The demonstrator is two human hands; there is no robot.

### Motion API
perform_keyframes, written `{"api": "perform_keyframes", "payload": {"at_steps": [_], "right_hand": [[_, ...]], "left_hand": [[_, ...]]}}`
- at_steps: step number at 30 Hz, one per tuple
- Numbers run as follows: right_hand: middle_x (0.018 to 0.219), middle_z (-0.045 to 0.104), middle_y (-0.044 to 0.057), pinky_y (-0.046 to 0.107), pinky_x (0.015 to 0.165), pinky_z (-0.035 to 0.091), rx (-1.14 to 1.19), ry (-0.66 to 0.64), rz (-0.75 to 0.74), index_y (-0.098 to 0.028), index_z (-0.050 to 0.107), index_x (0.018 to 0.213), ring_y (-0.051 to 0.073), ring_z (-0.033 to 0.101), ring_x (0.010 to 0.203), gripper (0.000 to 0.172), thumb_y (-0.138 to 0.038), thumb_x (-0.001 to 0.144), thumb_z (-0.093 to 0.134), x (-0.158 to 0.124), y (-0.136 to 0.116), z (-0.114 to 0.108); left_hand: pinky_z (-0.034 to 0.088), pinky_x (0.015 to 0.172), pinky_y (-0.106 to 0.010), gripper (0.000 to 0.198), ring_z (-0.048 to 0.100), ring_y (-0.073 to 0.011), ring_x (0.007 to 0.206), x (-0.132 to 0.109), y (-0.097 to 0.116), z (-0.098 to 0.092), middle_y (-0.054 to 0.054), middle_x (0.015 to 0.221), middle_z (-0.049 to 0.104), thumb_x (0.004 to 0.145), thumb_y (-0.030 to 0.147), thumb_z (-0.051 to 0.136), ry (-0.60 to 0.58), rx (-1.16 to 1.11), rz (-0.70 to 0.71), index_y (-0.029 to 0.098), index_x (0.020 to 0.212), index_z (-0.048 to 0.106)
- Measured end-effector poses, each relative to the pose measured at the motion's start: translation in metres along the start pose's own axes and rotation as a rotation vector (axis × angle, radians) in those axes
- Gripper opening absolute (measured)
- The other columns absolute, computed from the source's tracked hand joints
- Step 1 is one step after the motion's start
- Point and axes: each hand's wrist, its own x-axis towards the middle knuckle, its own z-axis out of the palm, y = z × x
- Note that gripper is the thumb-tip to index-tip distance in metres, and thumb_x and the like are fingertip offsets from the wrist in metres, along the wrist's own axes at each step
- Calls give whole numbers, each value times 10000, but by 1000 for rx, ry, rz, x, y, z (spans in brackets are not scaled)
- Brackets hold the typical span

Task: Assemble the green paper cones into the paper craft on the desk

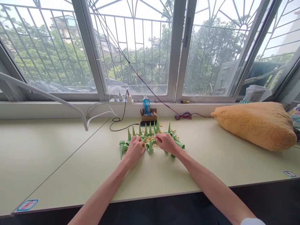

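Several green watering spikes [150,146], cone-shaped with round collars, stand and lie in a cluster on the table. Small yellow valve pieces [150,139] lie heaped among them. My left hand [136,149] is over the left part of the cluster with its fingers curled in; what they hold, if anything, is hidden. My right hand [166,142] is closed in a pinch, and a green spike [154,132] shows at its fingertips. Under and beside the right wrist lie more green spikes [179,144]. A single spike [121,149] points down towards me at the far left.
Behind the cluster are a dark phone [148,123] on a cable and a cardboard box [149,117] with a blue-labelled bottle [146,105]. A power strip [121,100] sits by the window. An orange cushion [255,125] lies right; a white bent tube [58,99] crosses the left.
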Motion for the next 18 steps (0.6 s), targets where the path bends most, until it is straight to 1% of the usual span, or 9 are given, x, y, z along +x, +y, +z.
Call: {"api": "perform_keyframes", "payload": {"at_steps": [4, 11, 15, 18], "right_hand": [[546, 425, -39, 204, 536, 274, 4, -2, -7, -188, 436, 650, 88, 328, 498, 286, -230, 933, 444, -1, -1, 0], [563, 458, -35, 208, 543, 287, 10, -3, -2, -187, 453, 648, 89, 362, 506, 278, -223, 923, 460, -1, -4, -1], [564, 457, -32, 207, 546, 293, 25, 1, -8, -185, 461, 652, 90, 364, 509, 278, -225, 927, 450, -1, -5, -2], [561, 451, -32, 205, 545, 293, 51, 14, -18, -185, 447, 651, 89, 352, 507, 285, -229, 933, 439, -2, -6, -3]], "left_hand": [[464, 809, -413, 181, 442, -241, 878, 0, 0, 2, -79, 837, 536, 810, 171, 490, 15, -15, 11, 191, 701, 634], [476, 770, -413, 154, 475, -239, 851, 0, -2, 7, -71, 825, 539, 828, 200, 526, 123, -61, 46, 200, 706, 620], [480, 786, -412, 120, 481, -240, 863, 1, 1, 4, -74, 853, 545, 840, 218, 538, 170, -82, 12, 195, 755, 620], [476, 805, -408, 118, 497, -243, 897, 2, 4, 0, -76, 877, 556, 862, 227, 523, 231, -117, -9, 194, 794, 613]]}}
